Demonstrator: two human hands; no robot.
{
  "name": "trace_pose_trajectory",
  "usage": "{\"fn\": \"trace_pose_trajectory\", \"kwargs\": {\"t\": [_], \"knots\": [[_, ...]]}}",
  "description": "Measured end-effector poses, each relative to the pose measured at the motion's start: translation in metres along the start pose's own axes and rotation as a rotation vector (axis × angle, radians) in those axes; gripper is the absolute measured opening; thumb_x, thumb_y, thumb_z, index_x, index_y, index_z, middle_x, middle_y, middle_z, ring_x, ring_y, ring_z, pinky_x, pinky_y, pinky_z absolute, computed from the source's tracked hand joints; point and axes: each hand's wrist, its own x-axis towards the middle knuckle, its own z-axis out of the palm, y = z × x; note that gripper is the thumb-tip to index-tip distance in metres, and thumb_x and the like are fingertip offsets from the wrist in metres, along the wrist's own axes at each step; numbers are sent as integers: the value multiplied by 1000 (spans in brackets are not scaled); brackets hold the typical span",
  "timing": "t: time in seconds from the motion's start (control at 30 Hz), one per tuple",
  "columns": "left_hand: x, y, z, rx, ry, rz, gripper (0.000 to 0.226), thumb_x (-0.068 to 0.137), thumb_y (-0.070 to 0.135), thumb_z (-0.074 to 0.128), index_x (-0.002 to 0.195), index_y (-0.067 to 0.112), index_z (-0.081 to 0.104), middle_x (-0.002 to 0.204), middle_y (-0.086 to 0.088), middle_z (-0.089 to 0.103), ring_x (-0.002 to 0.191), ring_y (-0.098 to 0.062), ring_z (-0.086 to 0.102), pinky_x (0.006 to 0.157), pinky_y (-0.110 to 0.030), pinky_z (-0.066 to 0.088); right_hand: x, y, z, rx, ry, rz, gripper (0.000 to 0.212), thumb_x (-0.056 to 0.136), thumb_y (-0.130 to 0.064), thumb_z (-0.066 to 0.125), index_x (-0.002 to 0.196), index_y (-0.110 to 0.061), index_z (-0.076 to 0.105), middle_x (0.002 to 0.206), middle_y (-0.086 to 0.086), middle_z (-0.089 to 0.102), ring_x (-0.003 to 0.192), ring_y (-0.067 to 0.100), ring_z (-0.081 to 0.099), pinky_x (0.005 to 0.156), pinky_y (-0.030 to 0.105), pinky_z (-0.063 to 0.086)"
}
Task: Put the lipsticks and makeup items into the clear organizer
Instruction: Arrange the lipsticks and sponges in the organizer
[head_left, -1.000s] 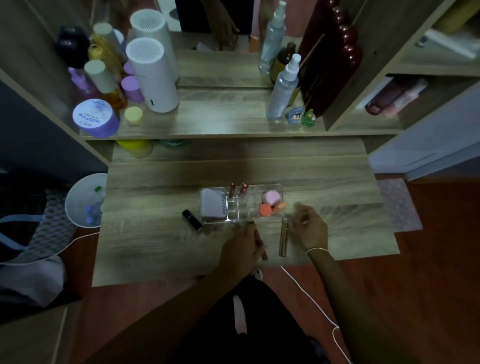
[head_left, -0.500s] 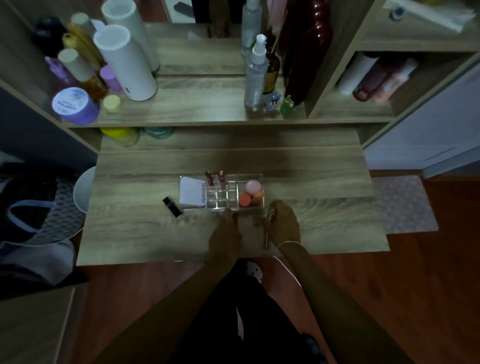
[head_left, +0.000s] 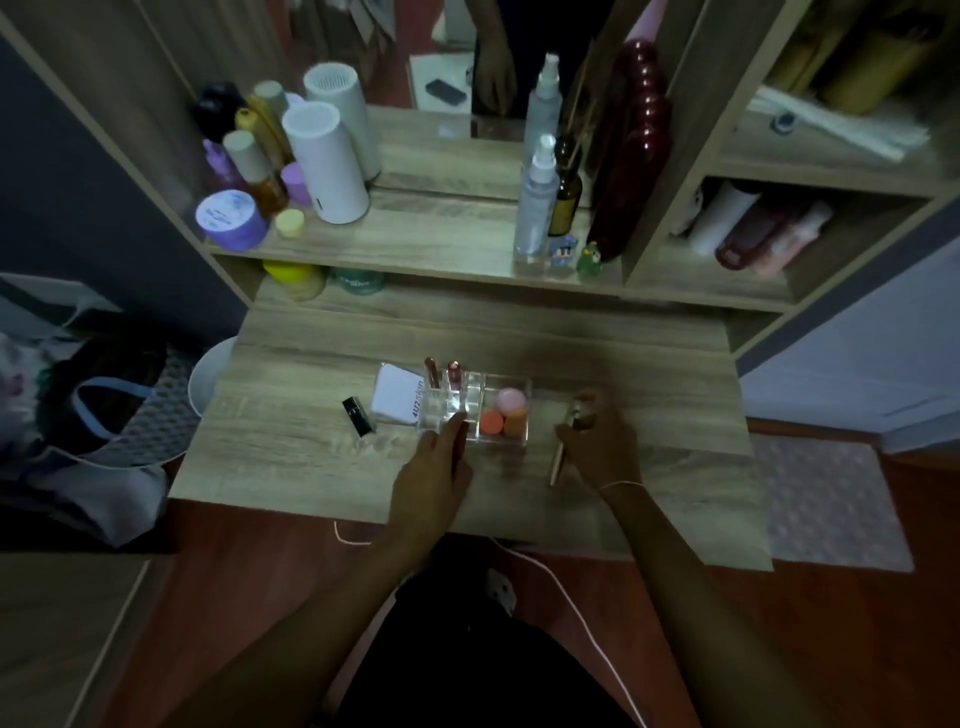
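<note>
The clear organizer (head_left: 470, 402) sits mid-table. It holds a white compact (head_left: 397, 397) at its left, two upright lipsticks (head_left: 431, 371) (head_left: 454, 374) at the back, and a pink sponge (head_left: 510, 400) with two orange sponges (head_left: 491, 423) at its right. A black lipstick (head_left: 358, 415) lies on the table just left of the organizer. My left hand (head_left: 434, 467) reaches the organizer's front edge, closed on a dark red lipstick that the fingers mostly hide. To the right of the organizer, my right hand (head_left: 597, 441) grips a slim gold tube (head_left: 561, 452), which is tilted with its lower end near the table.
The wooden table (head_left: 311, 467) has a shelf behind it with a white cylinder (head_left: 327, 161), a purple jar (head_left: 228, 218), spray bottles (head_left: 535, 208) and small figurines. A white bin (head_left: 208, 379) and bags stand at the left. A thin white cord hangs below the front edge.
My left hand moved forward with its lipstick to the organizer's front edge. My right hand closed on the gold tube that lay on the table and lifted its upper end.
</note>
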Motion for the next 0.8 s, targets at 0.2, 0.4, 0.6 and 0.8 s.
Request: {"fn": "trace_pose_trajectory", "kwargs": {"t": [0.2,0.4,0.6,0.8], "knots": [[21,1,-30,-123,172,154,57,92,20,56,141,37,32,98,6,51,75,-12,59,57,-31,52,19,-57,-7,156,38,-204,39,76,-6,75,110,-9,56,93,10,70,77,22,67,72,33,55],[46,-6,-45,-308,266,78,58,90,13,63,139,26,35,110,5,55,85,-12,62,74,-31,55,40,-83,25,184,26,-284,47,75,0,75,116,-10,56,91,2,63,69,6,57,60,-2,40],[52,-15,-41,-349,342,111,15,93,16,60,106,20,56,105,-3,59,93,-11,63,83,-35,55,49,-81,50,45,-58,-344,27,76,-1,73,102,-5,64,96,15,71,85,23,65,79,35,53],[60,-24,-38,-311,336,114,9,92,20,59,89,25,52,96,2,53,83,-7,58,72,-27,52,51,-74,63,-66,-115,-431,27,75,-3,75,100,-10,65,97,11,72,85,18,65,78,29,52]]}}
